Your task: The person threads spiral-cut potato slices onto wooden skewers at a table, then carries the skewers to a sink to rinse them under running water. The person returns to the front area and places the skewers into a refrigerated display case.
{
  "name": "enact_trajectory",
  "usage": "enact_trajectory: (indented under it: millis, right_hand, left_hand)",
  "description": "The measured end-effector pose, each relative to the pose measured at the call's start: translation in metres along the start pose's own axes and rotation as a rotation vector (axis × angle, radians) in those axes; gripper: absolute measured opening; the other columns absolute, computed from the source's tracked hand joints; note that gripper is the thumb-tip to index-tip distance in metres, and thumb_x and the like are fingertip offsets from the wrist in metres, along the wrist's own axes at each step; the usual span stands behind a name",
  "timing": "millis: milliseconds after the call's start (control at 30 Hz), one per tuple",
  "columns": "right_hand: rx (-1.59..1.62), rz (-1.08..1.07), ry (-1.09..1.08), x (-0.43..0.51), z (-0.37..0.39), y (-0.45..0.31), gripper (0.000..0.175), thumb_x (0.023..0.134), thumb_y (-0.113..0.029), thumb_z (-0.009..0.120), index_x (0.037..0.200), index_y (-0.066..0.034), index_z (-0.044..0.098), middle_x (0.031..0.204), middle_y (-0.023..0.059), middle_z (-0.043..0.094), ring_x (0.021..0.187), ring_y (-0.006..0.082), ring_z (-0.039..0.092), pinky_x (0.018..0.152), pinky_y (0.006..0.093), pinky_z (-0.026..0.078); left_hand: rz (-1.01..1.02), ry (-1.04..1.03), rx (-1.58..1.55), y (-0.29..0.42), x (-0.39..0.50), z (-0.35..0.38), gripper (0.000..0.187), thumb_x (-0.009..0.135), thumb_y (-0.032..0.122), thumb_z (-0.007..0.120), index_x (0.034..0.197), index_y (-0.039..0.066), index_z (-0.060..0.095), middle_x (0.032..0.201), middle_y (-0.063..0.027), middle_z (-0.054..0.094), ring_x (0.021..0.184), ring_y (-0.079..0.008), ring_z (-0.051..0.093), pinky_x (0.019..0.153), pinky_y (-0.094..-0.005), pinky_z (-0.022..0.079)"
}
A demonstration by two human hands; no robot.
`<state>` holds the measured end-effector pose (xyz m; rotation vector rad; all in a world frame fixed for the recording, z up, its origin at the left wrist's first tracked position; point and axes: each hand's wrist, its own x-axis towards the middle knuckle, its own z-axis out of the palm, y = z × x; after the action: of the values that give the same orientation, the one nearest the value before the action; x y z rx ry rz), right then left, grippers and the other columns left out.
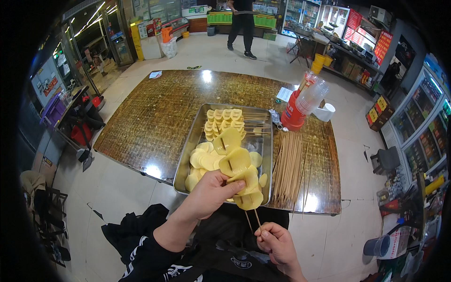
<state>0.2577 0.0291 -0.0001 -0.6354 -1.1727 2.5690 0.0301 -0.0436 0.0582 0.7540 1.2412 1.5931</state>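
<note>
My left hand [213,192] pinches a row of thin, pale yellow slices [235,160], apparently potato, threaded on wooden skewers. The curled slices stand over a metal tray [270,165]. Below the lowest slice two skewer ends stick out, and my right hand [276,241] grips one skewer [258,219] near its end; the other end hangs beside it. Loose slices [204,158] lie in the tray's left part. At its far side are rows of skewered slices [224,120], their sticks pointing right. A bundle of bare wooden skewers [287,172] lies right of the tray.
The tray sits on a brown table [148,116]. Behind the skewers stand a red container [293,112] with clear plastic cups [312,95], and a white paper roll [325,112]. A person [241,26] stands beyond the table. A grey stool [385,158] is at right.
</note>
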Motion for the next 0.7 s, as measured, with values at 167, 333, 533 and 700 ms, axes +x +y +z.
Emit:
enact_trajectory:
  millis: [167,333,533,700]
  right_hand:
    - [0.326,0.157,-0.216,-0.002,-0.007,-0.005,0.015,0.099,-0.009,0.048,0.100,0.0033,0.057,0.076,0.0025,0.054,0.049,0.0039,0.037,0.046,0.0189,0.030]
    - [0.234,0.129,-0.135,-0.003,-0.003,-0.007,0.014,0.099,-0.009,0.049,0.100,0.0023,0.057,0.071,0.0018,0.052,0.050,0.0038,0.037,0.047,0.0190,0.030]
    - [0.187,-0.002,-0.061,0.000,0.003,0.000,0.008,0.095,-0.005,0.056,0.100,0.0014,0.057,0.070,0.0014,0.050,0.056,0.0054,0.042,0.053,0.0199,0.034]
    - [0.017,-0.161,0.087,0.001,0.008,0.003,0.007,0.093,-0.002,0.060,0.099,0.0009,0.060,0.074,0.0010,0.050,0.060,0.0056,0.045,0.055,0.0204,0.037]
  left_hand:
    - [0.028,0.008,0.013,0.003,-0.003,0.001,0.026,0.095,0.011,0.060,0.115,-0.006,0.061,0.105,-0.0067,0.066,0.095,-0.0117,0.062,0.085,-0.0274,0.051]
    - [0.028,0.002,0.016,0.003,-0.002,-0.001,0.026,0.095,0.014,0.061,0.113,-0.006,0.063,0.102,-0.0050,0.067,0.092,-0.0097,0.062,0.083,-0.0256,0.051]
    - [0.056,0.010,0.078,-0.002,-0.003,0.004,0.028,0.096,0.015,0.059,0.117,-0.004,0.062,0.105,-0.0038,0.066,0.095,-0.0087,0.061,0.085,-0.0253,0.049]
    - [0.016,-0.058,0.120,0.001,-0.001,0.003,0.031,0.098,0.009,0.053,0.126,-0.004,0.053,0.119,-0.0091,0.061,0.108,-0.0156,0.059,0.093,-0.0312,0.048]
